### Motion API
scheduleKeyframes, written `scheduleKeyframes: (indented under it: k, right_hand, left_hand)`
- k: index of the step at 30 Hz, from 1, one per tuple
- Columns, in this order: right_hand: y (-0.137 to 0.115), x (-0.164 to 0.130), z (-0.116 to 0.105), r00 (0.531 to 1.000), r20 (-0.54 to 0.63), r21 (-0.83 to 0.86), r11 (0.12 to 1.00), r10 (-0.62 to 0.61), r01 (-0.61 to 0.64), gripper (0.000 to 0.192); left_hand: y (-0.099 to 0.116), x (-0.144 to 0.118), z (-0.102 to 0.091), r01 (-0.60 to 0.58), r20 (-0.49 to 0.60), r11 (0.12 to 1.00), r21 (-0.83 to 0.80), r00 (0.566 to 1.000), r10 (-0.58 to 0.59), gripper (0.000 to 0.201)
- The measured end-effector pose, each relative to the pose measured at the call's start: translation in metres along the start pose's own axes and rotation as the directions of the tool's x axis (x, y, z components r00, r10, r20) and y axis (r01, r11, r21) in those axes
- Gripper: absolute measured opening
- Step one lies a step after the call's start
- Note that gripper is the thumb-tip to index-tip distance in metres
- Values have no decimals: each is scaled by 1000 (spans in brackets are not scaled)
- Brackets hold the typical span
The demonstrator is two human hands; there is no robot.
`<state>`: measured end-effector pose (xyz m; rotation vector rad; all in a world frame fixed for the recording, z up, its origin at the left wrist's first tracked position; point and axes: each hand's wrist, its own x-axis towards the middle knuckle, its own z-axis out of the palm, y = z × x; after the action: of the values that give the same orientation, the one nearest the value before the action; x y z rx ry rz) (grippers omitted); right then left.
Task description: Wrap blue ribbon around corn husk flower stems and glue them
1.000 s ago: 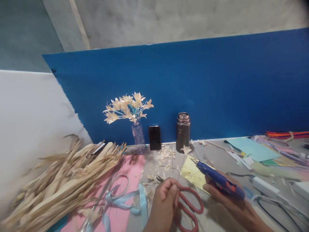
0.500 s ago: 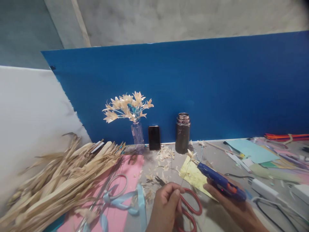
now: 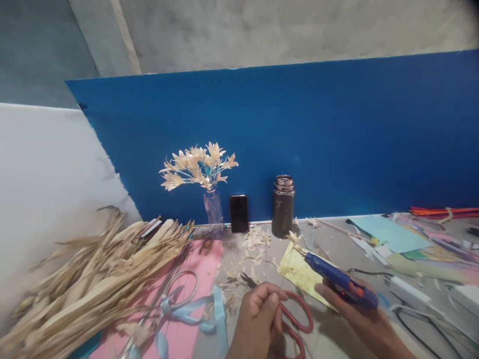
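My left hand (image 3: 260, 314) is closed in a pinch on the thin stem of a small pale husk flower (image 3: 294, 238). The stem is so fine that it barely shows. My right hand (image 3: 355, 311) grips a blue glue gun (image 3: 333, 276) with an orange part near its rear. Its nozzle points up and left, close beneath the flower; whether they touch I cannot tell. Red-handled scissors (image 3: 309, 319) lie under and beside my left hand, their blades partly covered by it. Below the nozzle is a crumpled yellow paper (image 3: 303, 274).
Dry husks (image 3: 93, 279) and blue ribbon (image 3: 219, 319) lie left on pink paper (image 3: 204, 257). Behind stand a vase (image 3: 213, 212) of pale flowers, a phone (image 3: 239, 213) and a dark flask (image 3: 283, 209). Husk scraps (image 3: 256, 238) are scattered centrally. A white adapter (image 3: 409, 293) with cables sits right.
The glue gun and my right hand have shifted slightly left. The flower has dipped a little to the left with its stem. My left hand stays almost still.
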<state>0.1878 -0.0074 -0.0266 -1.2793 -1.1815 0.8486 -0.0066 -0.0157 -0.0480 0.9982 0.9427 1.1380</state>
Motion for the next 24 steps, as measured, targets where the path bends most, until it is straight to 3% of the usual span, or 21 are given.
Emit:
scheduleKeyframes:
  k: [9,24]
  right_hand:
    - [5,1,-1,999,-42,-5,1000,-2,2,30]
    - [-3,-2,3,997,-60,49,997,56,-53,29]
  left_hand:
    - [-6,1,-1,4,41,1000,-26,999,-3,57]
    - [-3,-1,1,5,13,999,-44,1000,-5,59]
